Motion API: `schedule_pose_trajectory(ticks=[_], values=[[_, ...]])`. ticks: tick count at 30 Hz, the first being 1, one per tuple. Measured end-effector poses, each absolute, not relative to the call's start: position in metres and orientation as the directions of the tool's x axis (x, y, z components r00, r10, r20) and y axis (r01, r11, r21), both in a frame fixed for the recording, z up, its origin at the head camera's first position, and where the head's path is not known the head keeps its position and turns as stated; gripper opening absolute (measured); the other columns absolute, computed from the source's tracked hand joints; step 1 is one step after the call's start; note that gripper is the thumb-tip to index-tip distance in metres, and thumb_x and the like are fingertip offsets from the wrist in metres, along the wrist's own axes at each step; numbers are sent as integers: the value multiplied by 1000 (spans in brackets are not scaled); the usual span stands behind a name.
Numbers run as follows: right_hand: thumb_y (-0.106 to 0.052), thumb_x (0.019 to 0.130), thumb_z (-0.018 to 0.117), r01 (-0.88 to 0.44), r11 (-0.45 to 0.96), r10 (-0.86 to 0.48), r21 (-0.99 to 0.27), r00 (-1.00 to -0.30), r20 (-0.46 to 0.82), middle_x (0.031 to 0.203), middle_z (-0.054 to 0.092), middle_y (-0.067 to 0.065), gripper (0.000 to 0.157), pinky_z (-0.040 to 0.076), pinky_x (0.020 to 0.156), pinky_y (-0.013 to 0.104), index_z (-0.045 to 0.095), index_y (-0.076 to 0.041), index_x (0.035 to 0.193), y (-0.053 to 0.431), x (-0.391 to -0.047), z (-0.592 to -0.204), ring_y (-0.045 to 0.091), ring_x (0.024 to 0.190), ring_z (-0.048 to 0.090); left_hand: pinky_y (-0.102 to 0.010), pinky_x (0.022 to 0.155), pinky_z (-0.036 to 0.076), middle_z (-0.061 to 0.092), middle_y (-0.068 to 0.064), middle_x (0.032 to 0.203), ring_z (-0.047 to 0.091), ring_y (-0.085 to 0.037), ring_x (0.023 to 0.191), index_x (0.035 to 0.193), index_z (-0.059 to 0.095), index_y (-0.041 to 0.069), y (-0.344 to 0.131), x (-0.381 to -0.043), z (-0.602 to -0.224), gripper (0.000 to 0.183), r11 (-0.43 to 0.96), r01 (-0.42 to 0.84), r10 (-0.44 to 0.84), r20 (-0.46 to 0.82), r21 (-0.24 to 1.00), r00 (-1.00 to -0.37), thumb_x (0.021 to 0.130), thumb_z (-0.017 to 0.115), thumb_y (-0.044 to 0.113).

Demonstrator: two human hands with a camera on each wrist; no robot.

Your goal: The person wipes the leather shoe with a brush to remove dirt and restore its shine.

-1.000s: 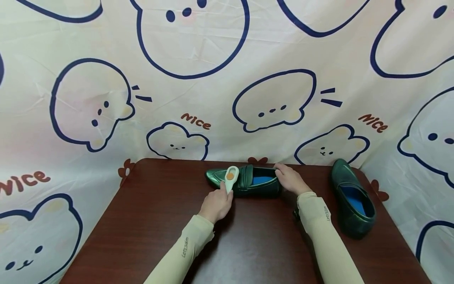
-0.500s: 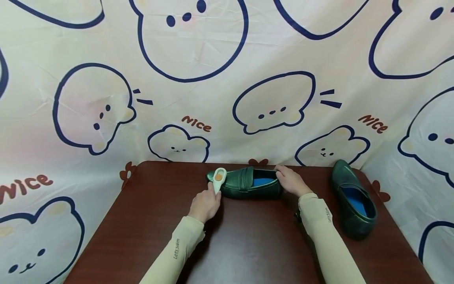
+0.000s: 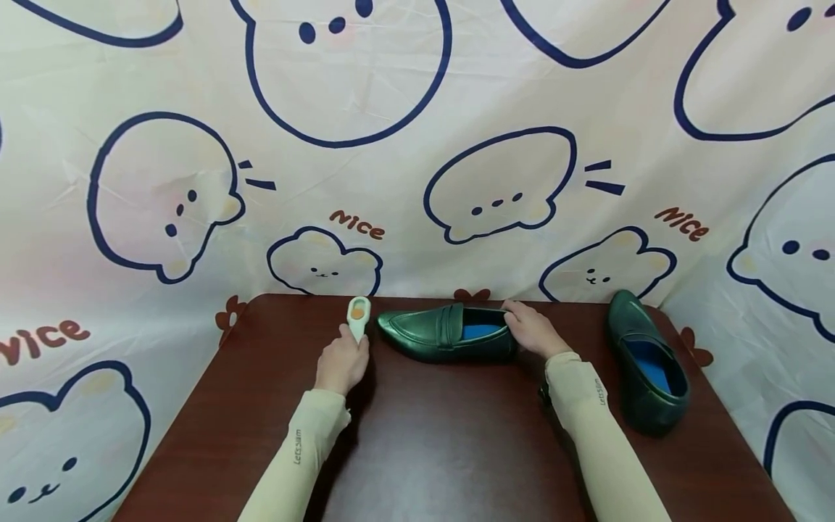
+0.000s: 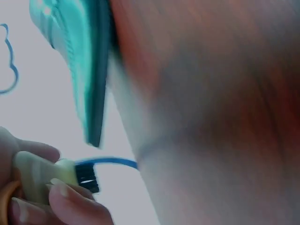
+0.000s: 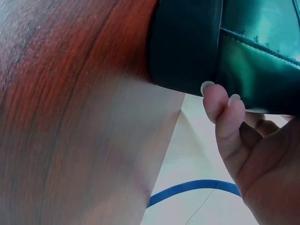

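Note:
My left hand grips a small shoe brush with a pale handle and an orange spot, just left of a green loafer's toe. Short black bristles show at its end in the left wrist view, apart from the shoe. The green loafer, with a blue insole, lies sideways near the table's back edge, toe to the left. At its heel end my right hand holds the shoe by the back rim. The right wrist view has the fingertips against the green leather close to the dark heel.
The matching green loafer stands at the table's right side, toe pointing to the back. A white cloth printed with cartoon bears hangs behind the brown table and along its sides.
My left hand has moved the brush leftward along the loafer's front, past the toe and off the shoe. The right hand stays at the heel, and both loafers keep their places.

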State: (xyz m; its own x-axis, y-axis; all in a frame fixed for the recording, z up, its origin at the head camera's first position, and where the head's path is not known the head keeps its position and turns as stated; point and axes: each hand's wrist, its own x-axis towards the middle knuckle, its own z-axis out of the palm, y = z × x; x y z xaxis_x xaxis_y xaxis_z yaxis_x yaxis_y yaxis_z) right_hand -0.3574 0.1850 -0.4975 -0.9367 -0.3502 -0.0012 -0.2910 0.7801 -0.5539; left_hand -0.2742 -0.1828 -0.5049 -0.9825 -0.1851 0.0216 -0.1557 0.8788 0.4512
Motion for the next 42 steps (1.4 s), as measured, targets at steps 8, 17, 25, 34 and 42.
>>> schedule_pose_trajectory(ticks=[8, 17, 25, 34, 42], values=[[-23, 102, 32, -270, 771, -341, -577, -940, -16, 112, 58, 11, 31, 48, 67, 37, 56, -10, 117, 184, -357, -498, 23, 86, 56, -36, 53, 41, 52, -9, 74, 49, -23, 55, 122, 41, 7, -139, -271, -489, 43, 723, -6, 29, -38, 691, -999, 101, 38, 45], [-26, 102, 31, -202, 759, -324, -619, -942, -89, 115, 56, 11, 34, 50, 57, 33, 53, -11, 123, 182, -354, -507, 23, 78, 58, -38, 53, 46, 52, -13, 83, 51, -25, 50, 119, 45, 8, -117, -272, -505, 42, 608, -54, 130, -167, 792, -977, 101, 40, 45], [-26, 102, 31, -201, 756, -324, -622, -942, -88, 120, 56, 15, 34, 50, 58, 33, 52, -11, 124, 184, -353, -505, 25, 84, 57, -46, 83, 47, 58, -23, 124, 61, -32, 102, 146, 28, -1, -122, -274, -512, 63, 779, -51, 9, -92, 625, -996, 100, 43, 40], [-25, 102, 32, -249, 771, -337, -586, -940, -44, 113, 58, 11, 30, 49, 65, 36, 55, -12, 117, 187, -356, -502, 23, 86, 56, -45, 58, 46, 62, -18, 85, 62, -33, 70, 125, 41, -1, -150, -271, -512, 47, 877, -74, -92, 15, 475, -996, 99, 45, 37], [-23, 102, 33, -279, 780, -346, -560, -938, -16, 111, 59, 9, 29, 47, 71, 39, 55, -12, 116, 186, -358, -501, 24, 88, 55, -46, 56, 45, 61, -19, 81, 60, -34, 66, 121, 39, -3, -173, -275, -502, 45, 882, -122, -161, 47, 455, -986, 100, 42, 37]])
